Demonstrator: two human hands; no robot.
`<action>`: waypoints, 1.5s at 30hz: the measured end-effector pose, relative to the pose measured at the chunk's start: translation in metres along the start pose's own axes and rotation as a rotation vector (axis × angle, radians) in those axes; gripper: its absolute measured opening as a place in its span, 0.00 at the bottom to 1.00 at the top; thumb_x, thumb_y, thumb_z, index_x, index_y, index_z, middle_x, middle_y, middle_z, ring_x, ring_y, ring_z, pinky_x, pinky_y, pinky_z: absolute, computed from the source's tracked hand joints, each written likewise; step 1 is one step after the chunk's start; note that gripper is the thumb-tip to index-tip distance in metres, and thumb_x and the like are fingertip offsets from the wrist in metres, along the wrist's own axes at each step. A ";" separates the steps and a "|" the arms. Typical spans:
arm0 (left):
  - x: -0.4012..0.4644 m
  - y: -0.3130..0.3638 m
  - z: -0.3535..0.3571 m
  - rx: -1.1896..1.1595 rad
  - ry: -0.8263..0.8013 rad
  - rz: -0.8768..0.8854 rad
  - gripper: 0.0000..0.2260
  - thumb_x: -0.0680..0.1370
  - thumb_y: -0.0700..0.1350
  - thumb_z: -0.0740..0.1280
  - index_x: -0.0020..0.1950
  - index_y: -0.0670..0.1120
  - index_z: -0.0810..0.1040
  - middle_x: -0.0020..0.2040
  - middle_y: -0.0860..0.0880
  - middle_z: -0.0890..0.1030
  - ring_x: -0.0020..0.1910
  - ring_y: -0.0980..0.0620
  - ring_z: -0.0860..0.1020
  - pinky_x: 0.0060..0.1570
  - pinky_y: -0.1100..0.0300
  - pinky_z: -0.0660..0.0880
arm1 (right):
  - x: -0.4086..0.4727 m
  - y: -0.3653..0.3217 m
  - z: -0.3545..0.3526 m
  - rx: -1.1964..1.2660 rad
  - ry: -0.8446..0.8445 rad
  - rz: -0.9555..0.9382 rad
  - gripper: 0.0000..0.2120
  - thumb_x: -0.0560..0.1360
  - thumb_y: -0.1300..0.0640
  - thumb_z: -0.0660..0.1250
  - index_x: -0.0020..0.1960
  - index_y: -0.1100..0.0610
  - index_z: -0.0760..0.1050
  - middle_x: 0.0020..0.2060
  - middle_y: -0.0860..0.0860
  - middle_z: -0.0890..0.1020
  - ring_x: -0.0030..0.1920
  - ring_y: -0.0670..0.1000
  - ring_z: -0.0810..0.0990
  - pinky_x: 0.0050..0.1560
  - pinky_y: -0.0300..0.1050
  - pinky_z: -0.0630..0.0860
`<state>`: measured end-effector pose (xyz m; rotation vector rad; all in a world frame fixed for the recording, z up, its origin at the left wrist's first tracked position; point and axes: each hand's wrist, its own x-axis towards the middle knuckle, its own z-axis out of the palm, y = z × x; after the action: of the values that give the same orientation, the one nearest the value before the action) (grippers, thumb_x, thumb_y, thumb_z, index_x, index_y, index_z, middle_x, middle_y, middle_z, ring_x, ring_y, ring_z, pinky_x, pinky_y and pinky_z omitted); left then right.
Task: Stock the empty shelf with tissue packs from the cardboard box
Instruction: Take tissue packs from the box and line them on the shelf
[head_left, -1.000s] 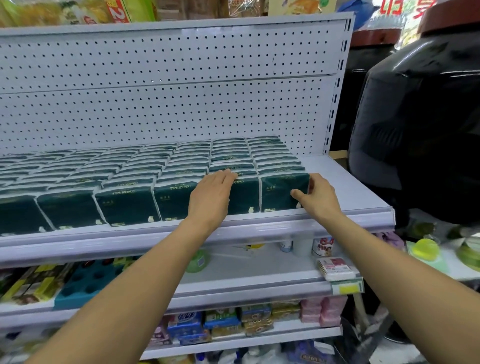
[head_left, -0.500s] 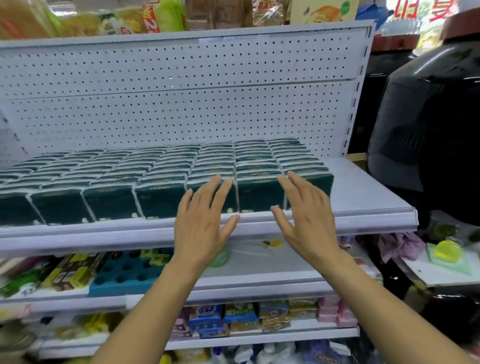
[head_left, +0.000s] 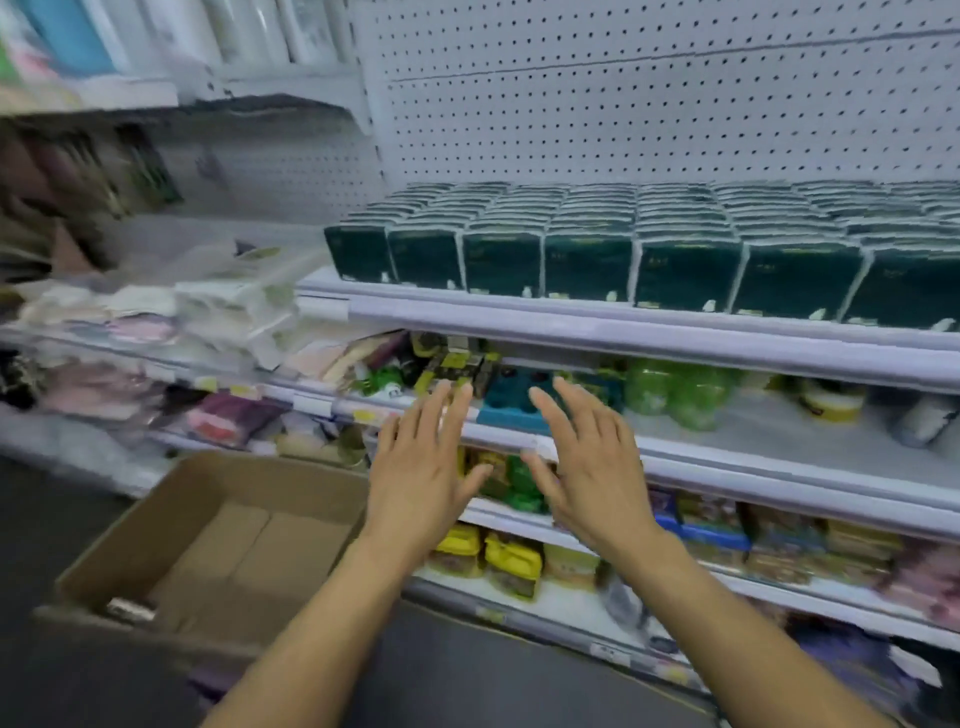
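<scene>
Nearest, the left hand (head_left: 421, 483) and right hand (head_left: 587, 478) are held out side by side, fingers spread, nothing gripped by either. The cardboard box (head_left: 171, 525) lies on the floor below and to the left, its long axis running away toward the shelving; the left hand is nearer. Only a small item shows inside. Farther, the tissue packs (head_left: 587, 249) are ranked along the shelf (head_left: 623, 332) to its front edge.

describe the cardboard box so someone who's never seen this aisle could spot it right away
Start at the white pegboard shelf lined with dark green tissue packs, then drop down and left to the dark floor. The cardboard box sits there, open-topped, its bare brown bottom showing. It is the only plain brown container; everything nearby is colourful packaged stock.
</scene>
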<state>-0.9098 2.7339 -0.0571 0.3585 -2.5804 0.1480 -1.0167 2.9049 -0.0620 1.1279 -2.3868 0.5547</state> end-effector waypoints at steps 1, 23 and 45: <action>-0.012 -0.022 -0.001 0.008 -0.012 -0.017 0.40 0.73 0.62 0.70 0.78 0.47 0.60 0.74 0.44 0.69 0.66 0.42 0.73 0.62 0.44 0.73 | 0.002 -0.023 0.011 0.005 -0.016 -0.020 0.27 0.78 0.43 0.58 0.74 0.52 0.62 0.71 0.56 0.68 0.68 0.59 0.69 0.62 0.58 0.72; -0.142 -0.366 0.078 0.089 -0.519 -0.434 0.36 0.79 0.63 0.59 0.80 0.50 0.49 0.77 0.49 0.62 0.73 0.49 0.64 0.71 0.51 0.59 | 0.109 -0.294 0.266 0.113 -0.483 -0.281 0.24 0.78 0.44 0.61 0.71 0.54 0.68 0.63 0.53 0.75 0.61 0.57 0.75 0.54 0.54 0.74; -0.230 -0.620 0.266 -0.021 -1.335 -0.238 0.26 0.80 0.51 0.64 0.75 0.51 0.61 0.69 0.46 0.68 0.69 0.44 0.67 0.67 0.47 0.66 | 0.091 -0.405 0.466 0.073 -0.950 0.128 0.25 0.81 0.44 0.55 0.75 0.47 0.55 0.72 0.49 0.63 0.70 0.53 0.64 0.63 0.53 0.69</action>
<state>-0.6745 2.1442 -0.3817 1.0123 -3.7675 -0.3281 -0.8488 2.3664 -0.3281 1.5062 -3.2637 0.1311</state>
